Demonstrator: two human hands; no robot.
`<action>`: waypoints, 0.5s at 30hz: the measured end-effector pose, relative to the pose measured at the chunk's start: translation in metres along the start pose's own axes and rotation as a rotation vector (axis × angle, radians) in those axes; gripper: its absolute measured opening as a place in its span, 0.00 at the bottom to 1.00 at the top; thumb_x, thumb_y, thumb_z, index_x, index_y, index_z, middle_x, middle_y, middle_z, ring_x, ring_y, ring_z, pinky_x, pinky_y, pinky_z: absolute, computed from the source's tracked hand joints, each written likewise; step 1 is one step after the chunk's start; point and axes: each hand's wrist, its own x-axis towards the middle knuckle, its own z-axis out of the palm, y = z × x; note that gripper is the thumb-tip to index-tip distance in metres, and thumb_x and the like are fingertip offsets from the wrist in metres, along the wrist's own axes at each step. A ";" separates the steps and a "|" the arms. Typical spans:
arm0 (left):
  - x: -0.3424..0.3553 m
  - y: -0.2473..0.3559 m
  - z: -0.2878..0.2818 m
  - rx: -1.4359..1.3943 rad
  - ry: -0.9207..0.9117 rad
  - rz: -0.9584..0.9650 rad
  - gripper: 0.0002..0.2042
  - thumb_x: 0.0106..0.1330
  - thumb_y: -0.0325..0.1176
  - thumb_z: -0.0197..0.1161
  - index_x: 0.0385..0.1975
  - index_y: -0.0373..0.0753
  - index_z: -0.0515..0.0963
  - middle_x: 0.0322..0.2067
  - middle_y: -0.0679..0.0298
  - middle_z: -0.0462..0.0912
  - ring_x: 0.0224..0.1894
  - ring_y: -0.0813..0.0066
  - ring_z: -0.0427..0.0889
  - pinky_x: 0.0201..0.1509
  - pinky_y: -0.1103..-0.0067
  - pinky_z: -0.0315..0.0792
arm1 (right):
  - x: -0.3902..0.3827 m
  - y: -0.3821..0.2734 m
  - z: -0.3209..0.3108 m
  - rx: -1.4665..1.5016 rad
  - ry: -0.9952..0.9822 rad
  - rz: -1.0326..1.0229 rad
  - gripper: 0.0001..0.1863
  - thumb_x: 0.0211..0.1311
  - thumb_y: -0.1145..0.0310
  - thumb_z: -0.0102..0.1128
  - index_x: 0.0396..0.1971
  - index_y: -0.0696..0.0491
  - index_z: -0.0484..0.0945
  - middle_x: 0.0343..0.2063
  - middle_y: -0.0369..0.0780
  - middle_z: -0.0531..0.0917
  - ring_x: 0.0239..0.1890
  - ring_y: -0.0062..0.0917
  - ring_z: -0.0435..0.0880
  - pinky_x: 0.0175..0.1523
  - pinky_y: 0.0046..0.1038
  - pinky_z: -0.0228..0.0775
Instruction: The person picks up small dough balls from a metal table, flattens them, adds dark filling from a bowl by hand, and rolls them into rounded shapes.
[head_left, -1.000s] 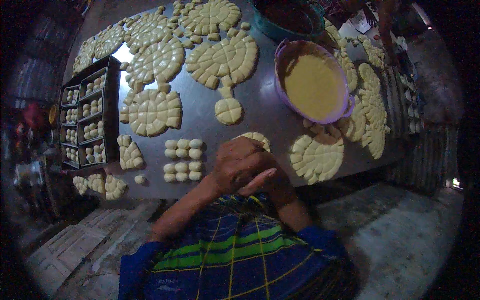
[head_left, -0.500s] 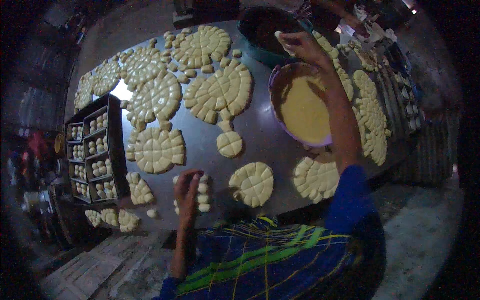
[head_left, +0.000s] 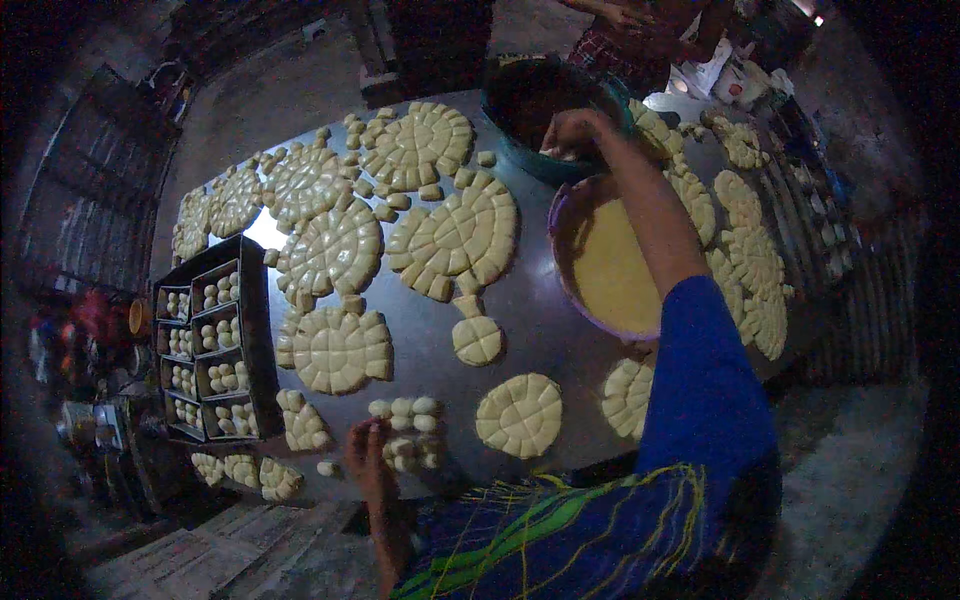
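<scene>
The two hands are well apart. The left hand (head_left: 368,448) is just beside the dough balls (head_left: 404,408), which lie in two groups on the near surface (head_left: 430,350); the right hand (head_left: 578,130) is at the green tub (head_left: 518,160). If they grip something, I cannot tell. In the left tray (head_left: 262,340), the visible compartments already contain balls. The cut dough rounds (head_left: 519,415) remain undivided, lying flat from near to far.

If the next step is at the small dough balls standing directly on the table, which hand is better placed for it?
Probably the left hand: it is close beside these dough balls, while the right hand is stretched out at the green tub.
</scene>
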 end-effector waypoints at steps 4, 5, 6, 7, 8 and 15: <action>0.000 0.009 0.009 -0.022 -0.046 -0.015 0.10 0.69 0.34 0.59 0.41 0.34 0.77 0.38 0.62 0.81 0.43 0.73 0.78 0.53 0.75 0.71 | 0.011 0.010 -0.004 0.101 -0.042 -0.023 0.19 0.58 0.71 0.65 0.51 0.46 0.82 0.43 0.34 0.86 0.43 0.24 0.82 0.46 0.31 0.77; 0.005 0.010 0.018 -0.043 -0.100 -0.037 0.10 0.69 0.34 0.59 0.41 0.34 0.77 0.38 0.63 0.81 0.43 0.73 0.78 0.53 0.75 0.71 | 0.006 0.061 -0.011 0.144 -0.023 -0.106 0.19 0.58 0.72 0.65 0.51 0.46 0.82 0.43 0.34 0.85 0.43 0.24 0.82 0.46 0.30 0.77; 0.004 0.011 0.018 -0.046 -0.090 -0.054 0.09 0.69 0.34 0.59 0.42 0.35 0.77 0.38 0.63 0.81 0.43 0.73 0.78 0.53 0.75 0.71 | 0.010 0.057 -0.009 0.116 -0.020 -0.115 0.19 0.59 0.72 0.64 0.51 0.46 0.81 0.43 0.34 0.85 0.43 0.24 0.82 0.47 0.30 0.77; 0.005 0.011 0.019 -0.046 -0.116 -0.039 0.09 0.69 0.34 0.59 0.41 0.35 0.77 0.38 0.63 0.81 0.43 0.73 0.78 0.53 0.75 0.71 | 0.006 0.058 -0.007 0.095 -0.009 -0.116 0.19 0.59 0.73 0.63 0.51 0.47 0.81 0.43 0.34 0.85 0.43 0.24 0.82 0.47 0.29 0.77; 0.001 0.013 0.013 -0.030 -0.077 -0.014 0.09 0.69 0.34 0.59 0.41 0.35 0.77 0.39 0.63 0.81 0.43 0.73 0.78 0.53 0.75 0.70 | 0.009 -0.005 0.002 0.001 -0.006 -0.048 0.18 0.59 0.73 0.62 0.51 0.48 0.81 0.43 0.34 0.85 0.43 0.24 0.81 0.47 0.29 0.76; -0.002 0.016 0.017 -0.204 -0.139 -0.066 0.11 0.69 0.35 0.59 0.45 0.36 0.75 0.42 0.61 0.81 0.48 0.70 0.79 0.54 0.74 0.71 | -0.085 -0.050 0.014 0.572 0.100 -0.325 0.19 0.63 0.72 0.60 0.54 0.55 0.76 0.43 0.34 0.82 0.43 0.19 0.78 0.50 0.24 0.72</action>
